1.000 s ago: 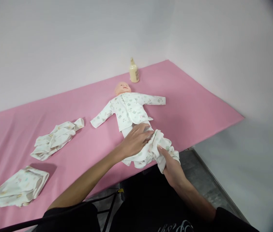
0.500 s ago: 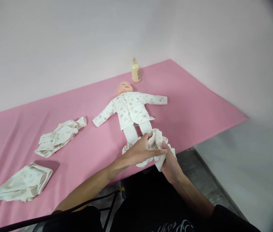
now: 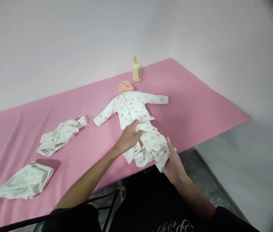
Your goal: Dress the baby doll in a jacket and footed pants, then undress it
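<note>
Head view: left hand [image 3: 128, 137] has pulled the printed trousers [image 3: 151, 145] up to the doll [image 3: 131, 106] waist, fingers clamped on the waistband; right hand [image 3: 174, 166] grips the leg end below.

So the doll [image 3: 131, 104] lies on its back in the middle of the mat [image 3: 199, 106], head toward the wall, with a bottle [image 3: 136, 70] standing just behind its head. The trousers [image 3: 151, 146] cover its legs at the near edge. Left of it lies a crumpled garment [image 3: 60, 136], with a folded cloth [image 3: 25, 182] nearer and further left.
</note>
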